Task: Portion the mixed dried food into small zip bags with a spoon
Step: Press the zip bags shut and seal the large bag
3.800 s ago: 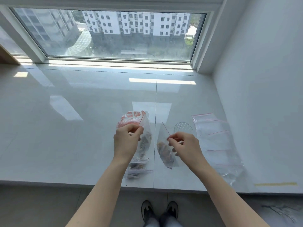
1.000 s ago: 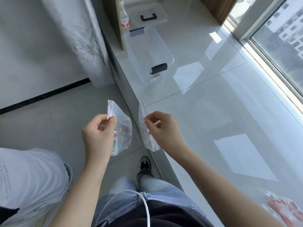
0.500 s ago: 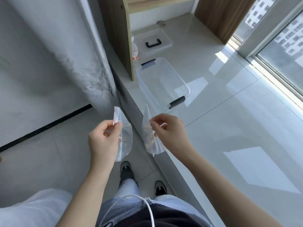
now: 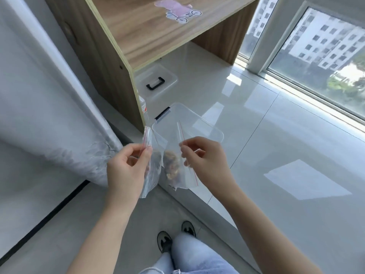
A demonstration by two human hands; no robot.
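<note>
Holding: your left hand (image 4: 126,171) pinches one filled bag (image 4: 151,175) by its top (red zip line)
Right hand (image 4: 205,161): pinching the second bag (image 4: 175,171) at its top
Place: both bags hang over the ledge (image 4: 276,147) edge, before the bin (image 4: 187,123)

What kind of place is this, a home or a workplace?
Probably a room in a high-rise flat. A large window looks out on apartment blocks, a wooden desk carries a cartoon sticker, and the glossy tiled ledge holds a clear storage box.
</note>
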